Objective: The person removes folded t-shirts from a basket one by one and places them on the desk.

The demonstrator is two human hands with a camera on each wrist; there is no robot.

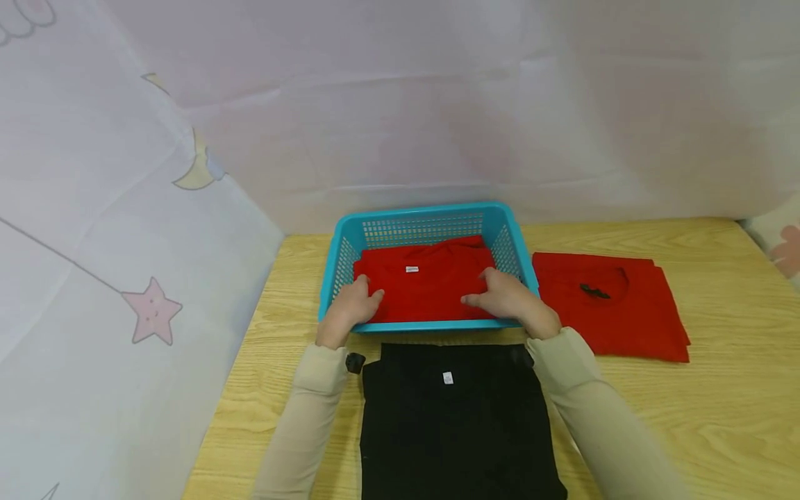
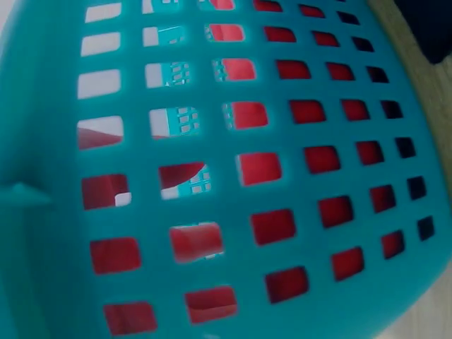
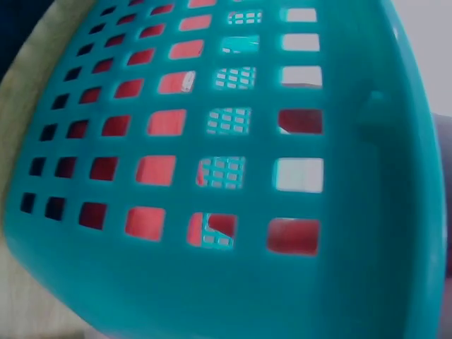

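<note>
A folded red garment [image 1: 425,285] with a small white label lies inside a blue plastic basket [image 1: 415,325]. My left hand [image 1: 355,303] reaches over the basket's front left corner, its fingers at the garment's left edge and the thumb pointing inward. At the right side, my right hand [image 1: 505,297] touches the same garment, thumb and forefinger spread apart. Neither hand grips anything that shows. Both wrist views look through the basket's perforated wall [image 2: 233,191], and red cloth shows behind its holes; the fingers are mostly hidden there.
In front of the basket lies a folded black garment [image 1: 459,430] with a white label, between my forearms. Another folded red garment [image 1: 615,309], with a dark mark near its collar, lies right of the basket on the wooden table [image 1: 719,417]. Behind hangs a pale printed cloth [image 1: 400,125].
</note>
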